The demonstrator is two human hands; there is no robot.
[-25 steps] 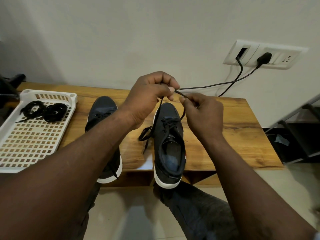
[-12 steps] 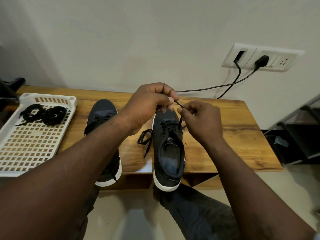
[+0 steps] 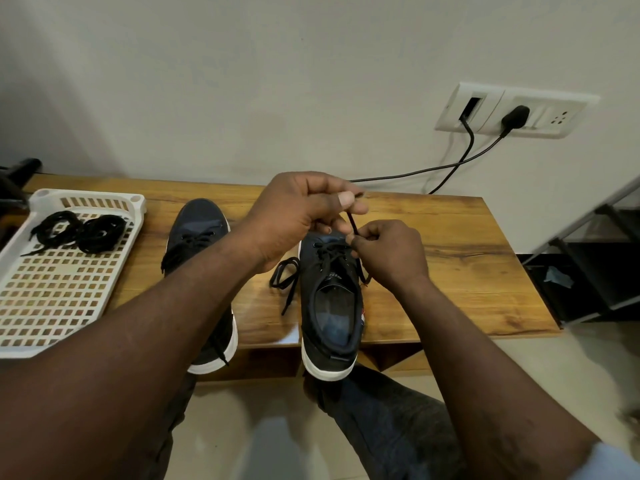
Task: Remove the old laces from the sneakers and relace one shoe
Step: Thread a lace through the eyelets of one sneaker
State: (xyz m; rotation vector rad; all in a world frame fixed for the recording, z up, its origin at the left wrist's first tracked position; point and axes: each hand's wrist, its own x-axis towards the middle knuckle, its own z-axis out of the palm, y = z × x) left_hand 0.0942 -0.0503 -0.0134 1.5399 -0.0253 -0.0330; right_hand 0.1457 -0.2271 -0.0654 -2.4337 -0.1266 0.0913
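Sneaker (image 3: 330, 317): frame centre on table (image 3: 450, 258), heel past near edge, partly laced.
Other sneaker (image 3: 199, 223): just left, partly behind forearm.
Left hand (image 3: 298, 216): above toe, pinching lace (image 3: 351, 221) end.
Right hand (image 3: 391, 254): pinching same lace near eyelets.
Coiled laces (image 3: 79, 230): in tray (image 3: 138, 202), left.

The left forearm (image 3: 156, 323) hides most of one sneaker (image 3: 199, 220).

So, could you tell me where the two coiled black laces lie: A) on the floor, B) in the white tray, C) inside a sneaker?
B: the coiled laces rest at the far end of the white tray.
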